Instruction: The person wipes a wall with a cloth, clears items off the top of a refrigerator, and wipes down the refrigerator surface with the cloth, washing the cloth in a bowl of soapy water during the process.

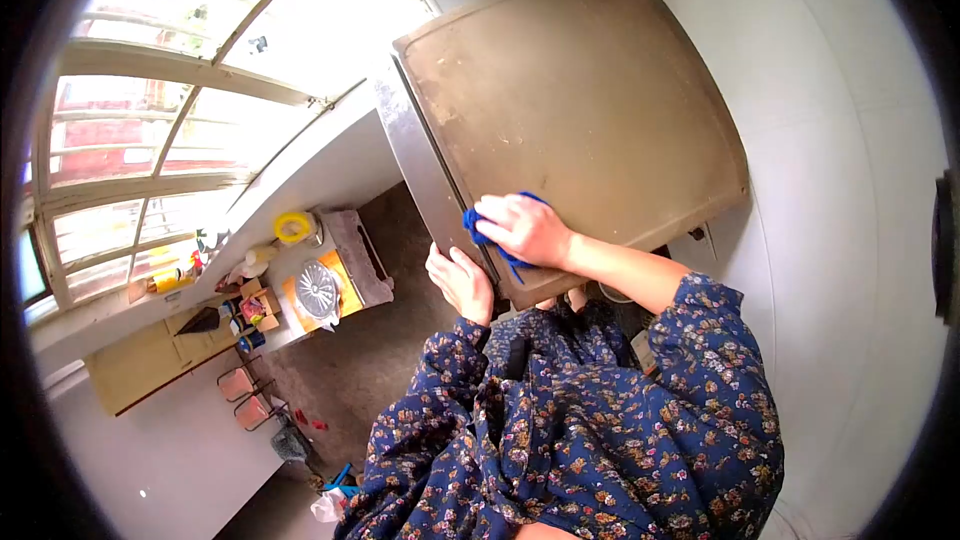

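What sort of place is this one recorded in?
Probably a room in a home: a barred window, a cluttered table near it, and a large, stained boxy appliance, perhaps a fridge.

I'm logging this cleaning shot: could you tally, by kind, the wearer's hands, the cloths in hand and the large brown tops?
Hands: 2 (left hand, right hand)
Cloths: 1 (blue cloth)
Brown tops: 1 (brown top)
Total: 4

Bright daylight from window [210, 90] at left, blown-out glare; floor [350, 370] dimmer; fisheye bending, corners black.
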A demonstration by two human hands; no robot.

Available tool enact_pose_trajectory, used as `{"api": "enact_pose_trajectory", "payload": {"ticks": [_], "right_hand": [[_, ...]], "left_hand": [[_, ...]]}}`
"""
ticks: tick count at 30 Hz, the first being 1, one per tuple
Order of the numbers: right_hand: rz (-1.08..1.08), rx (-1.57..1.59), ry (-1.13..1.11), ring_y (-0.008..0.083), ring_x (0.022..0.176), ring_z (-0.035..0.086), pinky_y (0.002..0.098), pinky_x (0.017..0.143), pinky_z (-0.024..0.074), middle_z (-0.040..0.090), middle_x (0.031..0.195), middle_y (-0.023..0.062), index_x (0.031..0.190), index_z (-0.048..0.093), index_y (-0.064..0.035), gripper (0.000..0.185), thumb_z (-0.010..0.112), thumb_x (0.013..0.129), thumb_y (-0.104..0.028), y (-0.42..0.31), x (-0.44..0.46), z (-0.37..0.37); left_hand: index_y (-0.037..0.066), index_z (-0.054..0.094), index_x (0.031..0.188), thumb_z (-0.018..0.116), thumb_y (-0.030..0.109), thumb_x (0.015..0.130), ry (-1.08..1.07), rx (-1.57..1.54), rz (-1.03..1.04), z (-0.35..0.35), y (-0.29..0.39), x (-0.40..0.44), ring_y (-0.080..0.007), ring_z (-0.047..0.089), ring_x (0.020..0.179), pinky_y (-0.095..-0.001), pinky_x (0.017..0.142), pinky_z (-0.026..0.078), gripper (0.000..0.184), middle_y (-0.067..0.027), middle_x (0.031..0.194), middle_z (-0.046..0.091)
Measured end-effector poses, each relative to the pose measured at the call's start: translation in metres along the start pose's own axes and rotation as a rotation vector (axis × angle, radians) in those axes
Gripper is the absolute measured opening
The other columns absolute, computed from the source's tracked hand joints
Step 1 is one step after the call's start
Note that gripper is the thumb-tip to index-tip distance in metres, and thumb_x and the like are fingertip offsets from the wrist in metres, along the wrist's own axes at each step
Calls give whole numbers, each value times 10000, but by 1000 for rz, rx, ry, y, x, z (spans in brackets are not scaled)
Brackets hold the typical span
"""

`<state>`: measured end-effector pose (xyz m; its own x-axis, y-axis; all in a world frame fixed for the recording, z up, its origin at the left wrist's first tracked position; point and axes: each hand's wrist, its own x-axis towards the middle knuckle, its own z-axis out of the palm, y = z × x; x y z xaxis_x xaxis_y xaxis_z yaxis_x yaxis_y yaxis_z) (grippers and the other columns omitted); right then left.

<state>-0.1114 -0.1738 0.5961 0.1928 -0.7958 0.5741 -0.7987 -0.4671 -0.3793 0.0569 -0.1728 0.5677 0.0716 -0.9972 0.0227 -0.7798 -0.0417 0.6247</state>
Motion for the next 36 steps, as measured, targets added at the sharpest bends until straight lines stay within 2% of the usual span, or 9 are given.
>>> {"api": "enact_pose_trajectory", "payload": {"ticks": [9,11,15,17,19,22,26,29,36], "right_hand": [[604,-351,148,250,861,557,402,672,496,573,908,58,910,624,-146,97,581,840,-197,109,18,-32],[537,-623,152,273,871,546,404,720,493,572,932,78,956,639,-133,132,587,840,-170,162,-9,-55],[628,-458,268,316,926,528,396,819,453,561,987,123,1060,653,-136,242,602,824,-118,171,-13,-75],[748,-110,443,311,852,518,394,764,443,567,866,113,892,635,-87,84,616,829,-140,117,21,-71],[242,-284,227,295,811,523,398,711,438,555,826,106,876,616,-88,117,620,768,-132,64,38,-70],[169,69,-291,335,1204,475,430,946,422,501,1292,177,1363,437,-124,667,674,766,-306,8,14,-32],[239,79,-174,332,1317,354,487,1050,309,338,1438,195,1409,362,-190,839,732,690,-412,36,17,-28],[245,-105,-221,396,1313,312,592,1039,223,365,1405,210,1251,543,-161,670,746,654,-387,36,29,-41],[-230,118,-48,301,1131,536,391,931,427,579,1155,170,923,600,-15,224,585,734,-133,75,99,5]], "left_hand": [[-79,404,1236,423,204,953,-3,10,46,-3,-7,-15,-406,434,1118,-449,970,339,401,-265,1178,464],[-83,402,1236,420,211,955,12,10,56,-1,-5,-15,-407,434,1121,-448,971,338,407,-267,1184,461],[-83,399,1251,418,213,949,-10,53,24,-2,2,-13,-411,434,1133,-450,974,343,423,-274,1188,468],[-78,407,1254,416,210,946,-20,59,0,-5,7,-13,-408,438,1136,-452,979,343,422,-273,1201,471],[-79,409,1251,413,212,947,-19,66,7,-8,10,-13,-407,436,1141,-449,980,344,421,-273,1203,470],[-70,409,1247,418,203,946,-19,69,20,-10,13,-16,-413,442,1120,-454,967,348,407,-271,1182,474],[-73,405,1238,424,182,940,1,87,44,-17,14,-23,-418,443,1101,-462,954,351,393,-276,1168,474],[-81,406,1229,416,168,932,5,104,50,-21,21,-25,-420,436,1100,-464,957,346,387,-280,1166,474],[-83,404,1243,391,183,950,-32,175,21,-39,38,-35,-426,433,1123,-455,966,345,396,-284,1189,471]]}}
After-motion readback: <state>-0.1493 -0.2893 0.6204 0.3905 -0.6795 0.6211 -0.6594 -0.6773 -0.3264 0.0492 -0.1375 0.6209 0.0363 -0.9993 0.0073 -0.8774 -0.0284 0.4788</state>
